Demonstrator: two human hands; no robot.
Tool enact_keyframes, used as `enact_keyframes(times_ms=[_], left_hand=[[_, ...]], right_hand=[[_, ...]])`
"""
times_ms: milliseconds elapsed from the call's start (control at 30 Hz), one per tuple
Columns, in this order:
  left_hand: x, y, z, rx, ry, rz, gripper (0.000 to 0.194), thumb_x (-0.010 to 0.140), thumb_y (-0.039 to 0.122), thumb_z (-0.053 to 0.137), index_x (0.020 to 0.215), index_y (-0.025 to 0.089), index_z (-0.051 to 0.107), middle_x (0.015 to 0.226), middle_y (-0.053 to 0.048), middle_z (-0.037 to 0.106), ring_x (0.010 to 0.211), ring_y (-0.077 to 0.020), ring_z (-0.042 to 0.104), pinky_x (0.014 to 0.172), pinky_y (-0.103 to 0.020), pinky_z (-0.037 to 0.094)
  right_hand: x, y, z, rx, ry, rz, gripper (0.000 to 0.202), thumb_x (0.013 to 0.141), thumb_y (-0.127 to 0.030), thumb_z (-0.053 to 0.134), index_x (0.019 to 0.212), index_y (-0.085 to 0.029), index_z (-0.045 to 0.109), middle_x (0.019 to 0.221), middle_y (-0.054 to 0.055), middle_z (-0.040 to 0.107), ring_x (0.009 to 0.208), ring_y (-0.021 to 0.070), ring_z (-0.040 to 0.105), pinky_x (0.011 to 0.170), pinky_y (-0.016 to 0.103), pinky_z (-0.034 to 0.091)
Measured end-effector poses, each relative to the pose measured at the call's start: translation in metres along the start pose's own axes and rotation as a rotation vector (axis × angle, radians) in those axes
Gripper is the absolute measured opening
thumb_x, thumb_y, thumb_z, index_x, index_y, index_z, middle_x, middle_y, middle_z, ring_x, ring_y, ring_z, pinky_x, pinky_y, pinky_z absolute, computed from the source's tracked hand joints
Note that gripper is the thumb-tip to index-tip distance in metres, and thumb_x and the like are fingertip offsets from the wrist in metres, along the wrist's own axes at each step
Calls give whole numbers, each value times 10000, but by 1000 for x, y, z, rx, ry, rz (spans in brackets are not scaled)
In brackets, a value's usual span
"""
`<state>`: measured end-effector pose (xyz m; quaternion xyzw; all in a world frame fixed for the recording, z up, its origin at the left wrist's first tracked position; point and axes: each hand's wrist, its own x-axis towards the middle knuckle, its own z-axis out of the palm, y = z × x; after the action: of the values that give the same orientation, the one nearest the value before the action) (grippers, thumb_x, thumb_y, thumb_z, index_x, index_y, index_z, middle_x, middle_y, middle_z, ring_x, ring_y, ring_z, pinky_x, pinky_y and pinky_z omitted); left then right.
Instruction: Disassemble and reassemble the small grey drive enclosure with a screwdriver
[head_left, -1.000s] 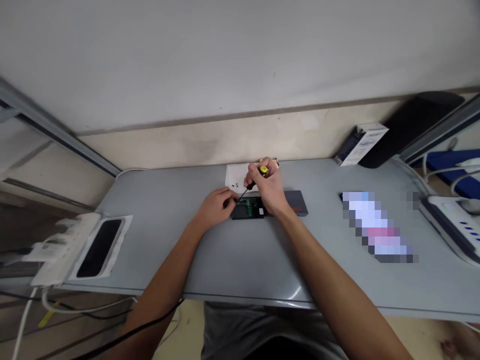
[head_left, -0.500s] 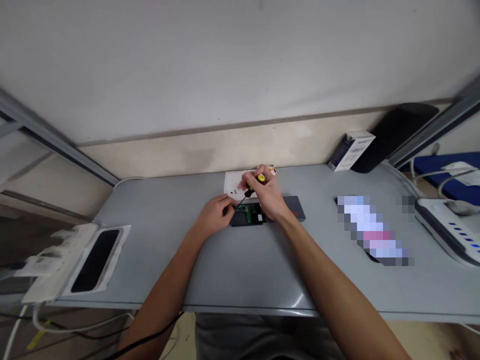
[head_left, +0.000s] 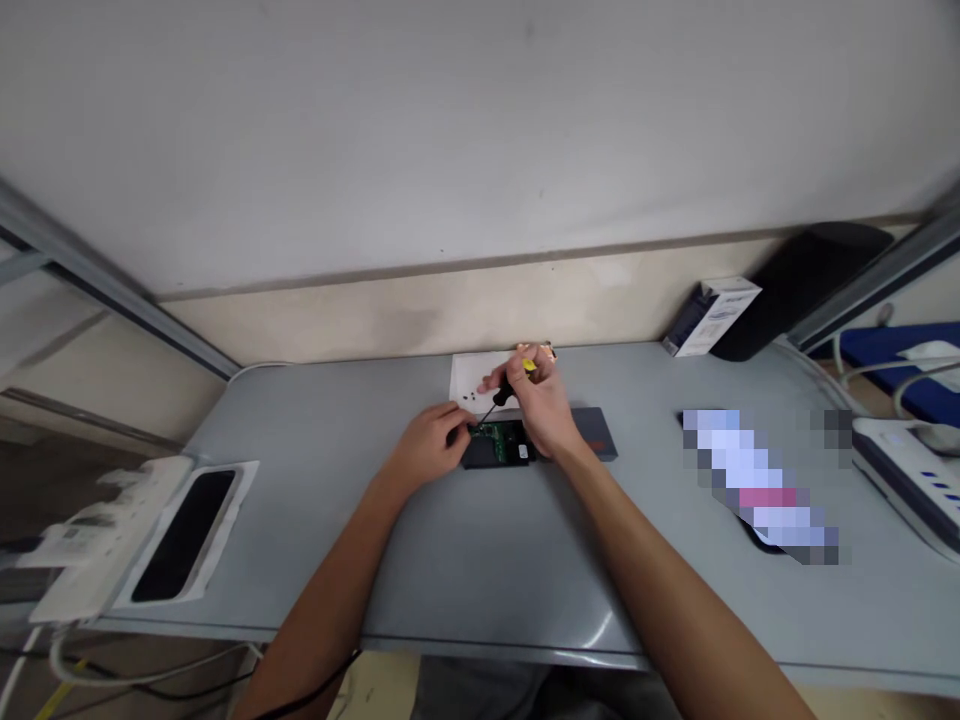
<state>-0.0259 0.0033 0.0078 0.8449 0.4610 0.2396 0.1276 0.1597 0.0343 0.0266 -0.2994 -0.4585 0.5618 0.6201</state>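
Note:
My right hand point(head_left: 545, 405) is closed round a small black and yellow screwdriver point(head_left: 504, 392), its shaft slanting down to the left onto a green circuit board point(head_left: 501, 436) in a black case point(head_left: 484, 454). My left hand point(head_left: 433, 440) is at the case's upper left corner, fingertips pressed together beside the screwdriver tip; what they pinch, if anything, is too small to see. Several tiny dark screws lie on a white sheet point(head_left: 463, 375) behind the case. A dark grey cover point(head_left: 598, 430) lies partly behind my right wrist.
On the left are a black phone point(head_left: 184, 535) on white paper and a white power strip point(head_left: 112, 535) with plugs. To the right stand a small box point(head_left: 712, 315), a black cylinder point(head_left: 802, 290), a blurred-out phone point(head_left: 757, 485) and a white device point(head_left: 907, 480). The grey table's point(head_left: 480, 600) front edge is near.
The whole view has shifted slightly, so the table sits lower. My right hand has turned a little round the screwdriver. The left hand keeps its place at the case.

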Motion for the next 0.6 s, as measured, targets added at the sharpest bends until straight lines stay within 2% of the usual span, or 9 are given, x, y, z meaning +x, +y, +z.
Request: enact_keyframes(times_ms=[100,233,300,400,500,567,600], left_hand=[[0,-2,-1,-9,-8,15,247,936,87,526,985,207,737,917,-42,743,824,-183,695,829,-323,557],[0,1,-5,-7,-10,7,260,944,85,512,978,206,739,918,-45,743,847,-190,699,832,-326,559],[0,4,-7,-12,-10,-2,262,948,90,508,984,210,738,928,-45,744,858,-192,698,838,-330,562],[0,8,-10,-19,-19,15,237,941,106,532,1003,209,736,946,-52,746,870,-200,698,860,-345,568],[-1,9,-14,-41,-47,3,212,947,135,548,1009,206,738,961,-61,745,889,-212,698,886,-363,569],[-3,8,-20,-99,-84,-43,216,987,226,571,1129,214,733,1051,-75,748,947,-224,700,910,-375,570],[-5,7,-23,-136,-116,-70,274,997,298,603,1240,225,706,1135,-87,741,1002,-233,699,928,-380,570]], right_hand=[[-1,0,-3,-116,56,-91,515,843,-704,713,886,-275,432,637,-97,541,583,128,585,659,295,496],[-4,-5,-3,-296,36,-190,353,966,-613,595,994,-261,580,791,-30,596,726,146,569,695,296,482],[-5,-6,-1,-361,5,-220,305,967,-556,615,949,-252,618,829,-6,623,770,162,574,737,316,492],[-5,-9,3,-359,22,-235,292,927,-512,686,837,-252,588,745,-17,621,715,165,582,732,333,494],[-6,-25,0,-302,69,-270,274,940,-509,679,870,-261,588,742,-16,641,709,170,620,712,332,493],[-9,-44,-12,-355,83,-327,227,996,-490,609,944,-269,615,795,-2,661,764,179,636,742,336,497],[-12,-54,-21,-449,40,-343,214,1009,-473,596,969,-269,643,849,14,678,817,188,646,790,347,506]])
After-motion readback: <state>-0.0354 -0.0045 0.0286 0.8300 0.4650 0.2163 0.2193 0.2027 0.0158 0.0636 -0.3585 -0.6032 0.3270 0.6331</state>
